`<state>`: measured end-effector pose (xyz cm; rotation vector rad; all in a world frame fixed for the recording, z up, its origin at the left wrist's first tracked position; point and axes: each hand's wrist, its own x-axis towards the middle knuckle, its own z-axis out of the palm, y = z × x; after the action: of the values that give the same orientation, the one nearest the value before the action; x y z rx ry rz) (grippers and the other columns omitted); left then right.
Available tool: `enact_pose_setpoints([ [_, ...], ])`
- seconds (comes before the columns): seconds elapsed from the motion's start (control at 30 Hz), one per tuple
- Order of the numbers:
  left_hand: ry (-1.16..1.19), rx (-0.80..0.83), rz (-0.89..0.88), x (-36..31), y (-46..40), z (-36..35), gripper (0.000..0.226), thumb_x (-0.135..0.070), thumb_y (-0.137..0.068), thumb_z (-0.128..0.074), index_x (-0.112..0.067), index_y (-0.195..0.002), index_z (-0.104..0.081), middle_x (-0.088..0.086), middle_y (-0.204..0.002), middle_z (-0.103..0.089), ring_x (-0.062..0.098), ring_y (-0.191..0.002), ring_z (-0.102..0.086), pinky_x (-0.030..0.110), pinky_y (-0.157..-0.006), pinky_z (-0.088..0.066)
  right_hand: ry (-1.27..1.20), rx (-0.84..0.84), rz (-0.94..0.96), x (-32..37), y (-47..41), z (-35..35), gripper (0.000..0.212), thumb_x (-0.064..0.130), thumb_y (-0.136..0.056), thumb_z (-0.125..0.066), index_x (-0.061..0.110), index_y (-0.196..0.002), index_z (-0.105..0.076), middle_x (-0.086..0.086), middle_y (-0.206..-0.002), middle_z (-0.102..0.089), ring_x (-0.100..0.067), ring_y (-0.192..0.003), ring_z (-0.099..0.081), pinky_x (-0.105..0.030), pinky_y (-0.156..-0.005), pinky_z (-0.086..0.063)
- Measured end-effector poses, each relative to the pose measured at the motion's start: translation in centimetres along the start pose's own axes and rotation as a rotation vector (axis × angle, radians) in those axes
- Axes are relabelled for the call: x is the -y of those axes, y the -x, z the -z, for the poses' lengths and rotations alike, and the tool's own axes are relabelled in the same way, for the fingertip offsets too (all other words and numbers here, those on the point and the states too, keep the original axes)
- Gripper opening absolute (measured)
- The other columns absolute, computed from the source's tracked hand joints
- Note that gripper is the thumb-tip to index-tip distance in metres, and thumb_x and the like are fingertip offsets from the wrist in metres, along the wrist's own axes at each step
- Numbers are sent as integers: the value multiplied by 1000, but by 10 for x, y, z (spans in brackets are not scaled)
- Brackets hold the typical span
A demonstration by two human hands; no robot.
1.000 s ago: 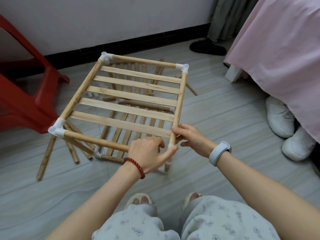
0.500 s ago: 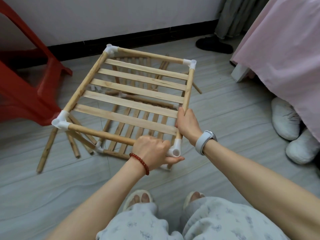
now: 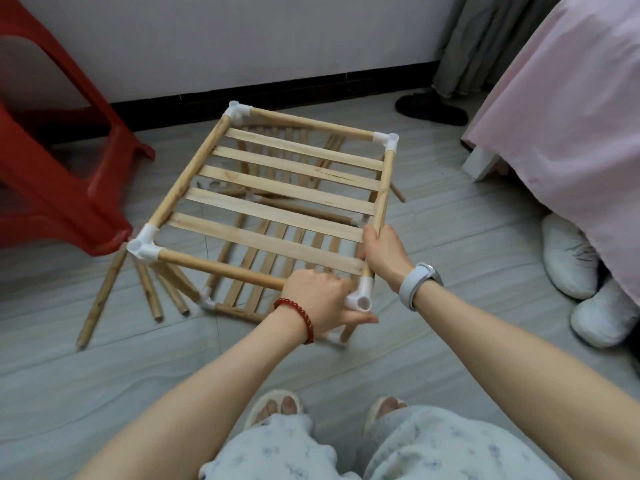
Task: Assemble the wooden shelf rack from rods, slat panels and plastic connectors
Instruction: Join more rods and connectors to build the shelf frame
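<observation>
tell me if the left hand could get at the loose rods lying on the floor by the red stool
Probably not yet: the left hand grips the frame's near rod, and the loose rods lie lower left, under the held slat panel.

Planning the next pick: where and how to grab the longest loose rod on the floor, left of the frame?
Grip the loose rod mid-length, coming from above. It lies flat on the floor, apart from the shorter rods to its right, so its left side is free for fingers. Its top end runs under the near-left connector.

the slat panel (image 3: 277,202) is held above the floor (image 3: 104,393), loose rods (image 3: 152,296) beneath its left corner, a chair (image 3: 62,188) to its left, slippers (image 3: 581,282) to its right.
</observation>
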<state>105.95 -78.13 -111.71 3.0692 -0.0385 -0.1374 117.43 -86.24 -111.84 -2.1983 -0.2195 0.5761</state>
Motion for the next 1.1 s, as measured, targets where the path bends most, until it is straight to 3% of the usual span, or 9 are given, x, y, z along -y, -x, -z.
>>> enact_pose_setpoints([
  [0.1, 129, -5, -94, 9, 4, 9, 54, -70, -82, -38, -19, -89, -53, -6, -84, -51, 12, -71, -46, 25, -63, -36, 153, 24, 21, -6, -4, 18, 35, 36, -99, -33, 5, -95, -50, -11, -87, -54, -30, -86, -55, -43, -81, -47],
  [0.2, 198, -352, -174, 37, 16, 11, 41, -52, -88, -40, -18, -76, -61, -6, -72, -57, 13, -64, -51, 26, -61, -42, 175, -62, -41, -14, -12, 42, 40, 34, -101, -32, 4, -119, -50, -17, -111, -57, -37, -107, -53, -40, -89, -41],
  [0.27, 142, -528, 10, 60, 17, 14, 35, -40, -87, -41, -16, -76, -64, -1, -76, -61, 19, -70, -59, 33, -64, -49, 234, -170, -102, -19, -18, 58, 37, 30, -101, -31, 6, -125, -46, -21, -120, -55, -40, -110, -51, -41, -89, -40],
  [0.33, 81, -460, 375, 80, 13, 19, 33, -36, -88, -44, -14, -103, -63, 9, -109, -60, 28, -102, -55, 44, -86, -44, 331, -249, -110, -23, -19, 67, 31, 26, -100, -32, 10, -124, -44, -21, -116, -54, -41, -103, -53, -46, -87, -44],
  [0.43, 286, -218, 771, 101, 10, 15, 62, -41, -92, -46, -19, -145, -20, 14, -152, -18, 32, -138, -19, 49, -109, -21, 456, -328, -83, -30, -17, 72, 29, 19, -97, -33, 19, -126, -40, -17, -110, -49, -36, -88, -53, -43, -76, -45],
  [0.53, 695, -249, 756, 90, 3, 9, 75, -34, -95, -45, -18, -149, 4, 16, -151, -19, 32, -131, -35, 42, -103, -34, 572, -414, -56, -34, -20, 78, 34, 17, -97, -33, 24, -130, -37, -14, -106, -48, -33, -88, -51, -38, -71, -38],
  [0.77, 645, -92, 665, 46, -16, 9, 85, -42, -93, -44, -14, -146, 16, 12, -151, -14, 31, -128, -37, 41, -99, -40, 776, -467, -176, -34, -23, 91, 58, 13, -93, -36, 15, -147, -16, -17, -142, -33, -33, -128, -33, -47, -103, -30],
  [0.87, 591, 12, 596, 53, -14, 21, 82, -45, -91, -45, -15, -148, 6, 15, -144, -29, 32, -126, -39, 45, -101, -39, 821, -304, -35, -16, -8, 76, 59, 20, -93, -38, 15, -147, -15, -17, -151, -20, -33, -139, -17, -50, -110, -19],
  [1.1, 361, -23, 568, 106, 55, 85, 38, -34, -96, -39, -12, -123, -55, 8, -130, -53, 24, -117, -51, 34, -96, -43, 556, 84, 456, 85, 53, 5, 37, 17, -97, -34, 14, -130, -51, -10, -121, -62, -26, -108, -58, -35, -87, -47],
])
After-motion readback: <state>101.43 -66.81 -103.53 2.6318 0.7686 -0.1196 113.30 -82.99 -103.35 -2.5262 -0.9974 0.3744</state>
